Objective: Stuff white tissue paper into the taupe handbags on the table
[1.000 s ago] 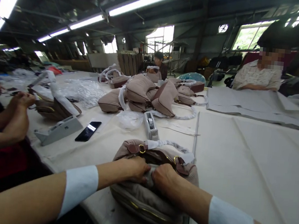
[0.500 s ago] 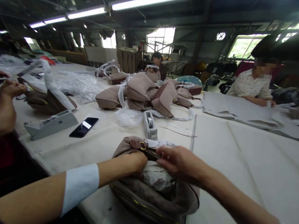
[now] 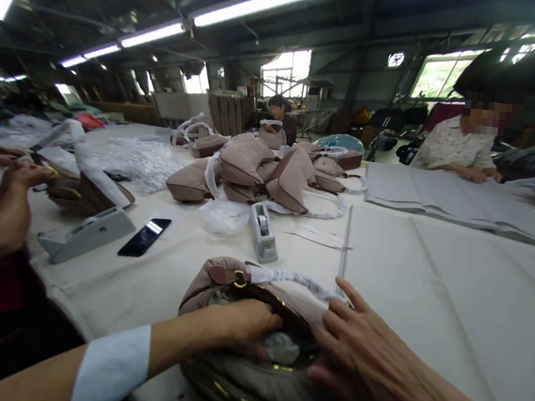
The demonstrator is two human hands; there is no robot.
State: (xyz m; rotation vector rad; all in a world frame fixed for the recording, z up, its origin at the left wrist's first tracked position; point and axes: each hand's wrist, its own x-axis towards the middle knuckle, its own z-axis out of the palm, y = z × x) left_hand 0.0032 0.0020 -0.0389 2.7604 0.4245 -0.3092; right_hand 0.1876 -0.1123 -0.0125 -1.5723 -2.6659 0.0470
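A taupe quilted handbag [image 3: 250, 381] with brass zippers lies in front of me, its mouth open. Pale crumpled stuffing [image 3: 283, 347] shows inside. Along its far side runs a strap wrapped in white film [image 3: 295, 279], joined to a brown leather tab [image 3: 220, 276] and a brass ring. My left hand [image 3: 248, 325] reaches into the mouth, fingers curled and thumb low; whatever they grip is hidden. At the bag's right end, my right hand [image 3: 357, 345] grips the side between thumb and fingers, its index finger raised.
Beyond the bag stand a grey tape dispenser [image 3: 263, 235], a phone [image 3: 145, 237] and a larger dispenser [image 3: 87, 233]. Several similar bags [image 3: 245, 164] are piled behind. A co-worker's hands [image 3: 26, 180] work on another bag at left. Another person [image 3: 465, 141] handles grey sheets [image 3: 438, 192] at right.
My right hand has moved from the far rim to the bag's right end. My left hand has shifted within the mouth, and the zipper edges have drawn closer. The co-worker's sheets lie flatter.
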